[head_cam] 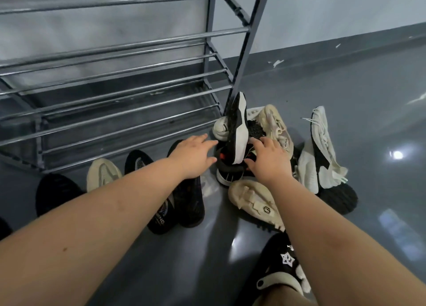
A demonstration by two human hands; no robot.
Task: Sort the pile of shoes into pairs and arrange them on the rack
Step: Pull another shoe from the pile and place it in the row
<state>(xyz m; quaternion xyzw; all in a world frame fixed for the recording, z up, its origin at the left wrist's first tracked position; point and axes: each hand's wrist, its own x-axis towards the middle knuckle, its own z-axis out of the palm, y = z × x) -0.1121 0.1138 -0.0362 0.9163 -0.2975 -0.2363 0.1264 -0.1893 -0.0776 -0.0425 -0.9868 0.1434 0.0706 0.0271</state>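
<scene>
A heap of shoes lies on the floor at the rack's right front leg. A black-and-white sneaker [237, 130] stands on end, leaning on that leg. My left hand [194, 155] hovers open just left of it, fingers spread. My right hand [268, 159] rests open on the black shoes [230, 169] at the sneaker's base. A cream clog [252, 199] lies in front of the heap. White knit sneakers [322, 149] sprawl to the right. The metal rack [119, 79] stands bare behind, its rails holding nothing.
Along the rack's foot lie a black shoe [56, 194], a cream shoe [102, 173] and two black insole-up shoes [189, 204]. My foot wears a black clog with a star charm [280, 264] at the bottom. Grey glossy floor [368, 98] spreads to the right, wall behind.
</scene>
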